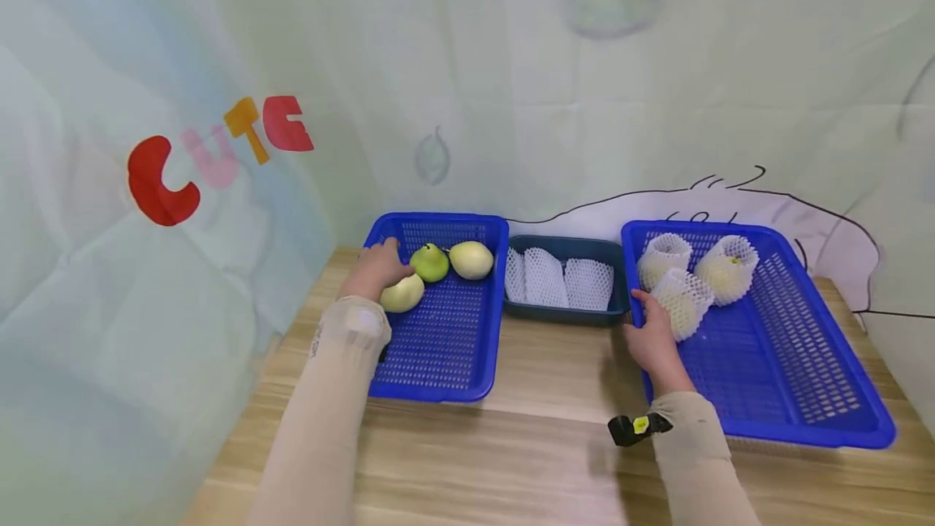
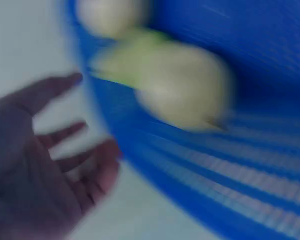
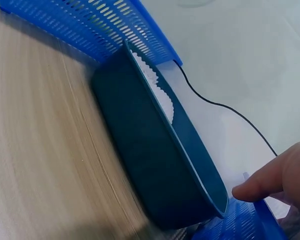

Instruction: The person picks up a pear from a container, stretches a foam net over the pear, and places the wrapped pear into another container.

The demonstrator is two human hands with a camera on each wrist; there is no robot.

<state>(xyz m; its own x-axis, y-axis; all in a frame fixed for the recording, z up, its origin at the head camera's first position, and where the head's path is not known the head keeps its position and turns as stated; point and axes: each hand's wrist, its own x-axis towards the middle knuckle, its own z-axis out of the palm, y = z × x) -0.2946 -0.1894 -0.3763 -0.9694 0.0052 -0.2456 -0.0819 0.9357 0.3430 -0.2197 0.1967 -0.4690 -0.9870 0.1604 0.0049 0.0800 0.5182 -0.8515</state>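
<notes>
In the head view, my left hand [image 1: 380, 266] is at the left rim of the left blue basket [image 1: 485, 347], beside a pale pear [image 1: 403, 294]. The left wrist view, blurred, shows its fingers spread, with nothing in them. A green pear [image 1: 429, 263] and another pale pear [image 1: 471, 260] lie in that basket. My right hand [image 1: 655, 343] holds the left rim of the right blue basket [image 1: 767, 396], its thumb [image 3: 257, 185] across the edge. Close to it inside are three pears in white foam nets, the nearest netted pear [image 1: 682, 304] beside my fingers.
Between the baskets stands a dark green tray [image 1: 566, 316] with several white foam nets [image 1: 544, 276]. The wooden table [image 1: 540, 453] extends in front. A printed cloth backdrop [image 1: 467, 88] hangs behind and at the left.
</notes>
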